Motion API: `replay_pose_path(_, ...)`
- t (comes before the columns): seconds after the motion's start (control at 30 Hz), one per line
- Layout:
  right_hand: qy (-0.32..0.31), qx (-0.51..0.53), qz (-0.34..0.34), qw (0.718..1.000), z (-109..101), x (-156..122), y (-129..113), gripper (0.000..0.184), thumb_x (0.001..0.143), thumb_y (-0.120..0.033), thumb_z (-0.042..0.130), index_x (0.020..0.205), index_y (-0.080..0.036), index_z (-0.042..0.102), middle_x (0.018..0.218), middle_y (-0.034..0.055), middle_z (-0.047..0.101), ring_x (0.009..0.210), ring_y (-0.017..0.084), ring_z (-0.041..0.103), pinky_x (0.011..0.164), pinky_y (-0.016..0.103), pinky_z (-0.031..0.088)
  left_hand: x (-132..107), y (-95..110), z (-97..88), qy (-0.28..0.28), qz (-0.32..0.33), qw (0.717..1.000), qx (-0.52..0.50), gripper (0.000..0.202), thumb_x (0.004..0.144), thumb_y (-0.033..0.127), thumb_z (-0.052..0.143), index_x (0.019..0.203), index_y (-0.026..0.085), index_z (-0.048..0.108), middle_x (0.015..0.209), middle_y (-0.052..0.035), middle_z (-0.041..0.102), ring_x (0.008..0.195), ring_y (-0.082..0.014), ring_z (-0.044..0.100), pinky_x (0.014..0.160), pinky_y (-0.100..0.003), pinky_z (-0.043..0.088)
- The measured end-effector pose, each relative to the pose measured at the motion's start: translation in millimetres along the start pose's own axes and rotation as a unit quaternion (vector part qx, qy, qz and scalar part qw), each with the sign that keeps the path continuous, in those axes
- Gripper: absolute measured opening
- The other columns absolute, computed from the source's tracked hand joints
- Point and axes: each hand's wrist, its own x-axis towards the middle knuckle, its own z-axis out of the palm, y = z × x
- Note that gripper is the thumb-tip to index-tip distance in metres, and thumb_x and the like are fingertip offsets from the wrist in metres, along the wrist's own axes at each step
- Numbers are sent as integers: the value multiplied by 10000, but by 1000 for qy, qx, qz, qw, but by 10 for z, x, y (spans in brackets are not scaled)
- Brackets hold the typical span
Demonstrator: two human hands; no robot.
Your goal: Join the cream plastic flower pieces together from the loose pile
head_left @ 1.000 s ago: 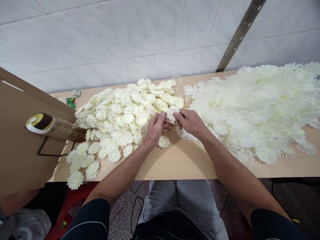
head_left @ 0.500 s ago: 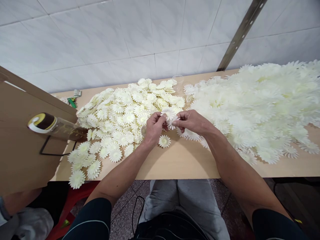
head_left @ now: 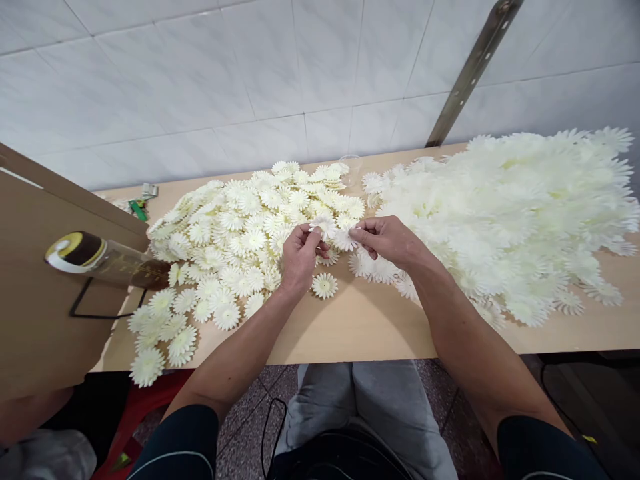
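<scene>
My left hand (head_left: 299, 257) and my right hand (head_left: 387, 240) meet above the middle of a wooden table (head_left: 365, 323). Each pinches a cream fabric flower: the left one holds a flower layer (head_left: 323, 228), the right one holds a flower layer (head_left: 346, 239) beside it, and the two pieces touch. A single flower (head_left: 325, 285) lies flat on the table just below my left hand. A flat spread of daisy-shaped flowers (head_left: 235, 240) covers the table to the left. A tall heap of fluffy flowers (head_left: 510, 207) fills the right side.
A brown cardboard box (head_left: 35, 293) stands at the left edge with a clear bottle (head_left: 95, 257) lying on it. A small green item (head_left: 137, 208) lies near the tiled wall. A clear cup (head_left: 351, 167) stands at the back. A metal rail (head_left: 470, 70) runs up the wall.
My hands have shifted slightly left and the two pinched flower pieces have come apart a little, then sit side by side. The view has tilted slightly.
</scene>
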Motion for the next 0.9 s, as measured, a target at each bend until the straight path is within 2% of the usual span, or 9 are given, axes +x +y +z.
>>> replay_pose_path(0.1,167,-121,-34,978,-171,10,88,277,972,-462,712,881,-206,760,723,39,683,671,197,644,693,362,544,-20,-14,2,-13,0,1000,11,418,768,524,903,877,197,667,639,40,626,545,-112,625,502,-226,522)
replay_pose_path(0.2,355,-239,-68,901,-439,-49,146,241,984,-373,686,1087,-187,799,1097,152,756,894,271,734,916,489,599,-49,-44,5,-25,8,999,27,409,794,522,896,890,197,669,622,44,633,520,-107,615,499,-226,523)
replay_pose_path(0.3,439,-262,-77,856,-565,-137,94,365,991,-369,683,1273,-152,766,1367,238,675,878,260,726,936,512,603,-79,-68,14,-39,20,998,44,421,822,547,884,922,198,670,620,41,657,500,-104,606,498,-226,524)
replay_pose_path(0.37,399,-221,-84,886,-473,-166,11,389,1024,-451,644,1254,-160,762,1274,204,731,787,225,685,844,467,612,-94,-73,23,-44,28,997,51,455,815,578,889,940,200,668,614,41,665,492,-108,603,490,-229,526)
replay_pose_path(0.47,171,-134,-88,972,-144,-137,-96,477,1020,-642,622,1005,-188,768,939,106,767,744,208,643,735,371,572,-113,-69,33,-49,44,996,63,481,830,620,875,943,200,671,610,38,665,491,-108,599,485,-225,524)
replay_pose_path(0.57,34,-102,-88,990,166,-66,-108,575,967,-719,645,711,-206,607,679,18,592,664,164,522,641,311,440,-123,-72,34,-54,61,994,74,483,863,646,846,935,198,680,620,36,657,504,-105,598,495,-221,527)
replay_pose_path(0.67,46,-93,-68,992,299,-25,-71,620,926,-727,655,628,-233,428,596,-33,403,623,134,386,594,307,318,-124,-84,27,-48,74,992,86,478,869,645,843,947,199,692,634,33,659,512,-108,601,498,-224,528)
replay_pose_path(0.8,56,-53,-66,995,315,-37,-88,543,848,-743,721,799,-218,592,711,-14,551,659,150,458,620,310,355,-116,-97,22,-28,81,990,113,418,894,600,822,902,199,703,610,34,639,496,-112,594,475,-223,512)
replay_pose_path(0.9,28,-48,-50,997,324,-54,-117,599,782,-795,761,789,-220,592,691,-13,544,656,160,472,615,314,358,-112,-97,20,-13,80,989,125,389,902,571,807,865,200,696,591,39,626,474,-108,580,455,-217,496)
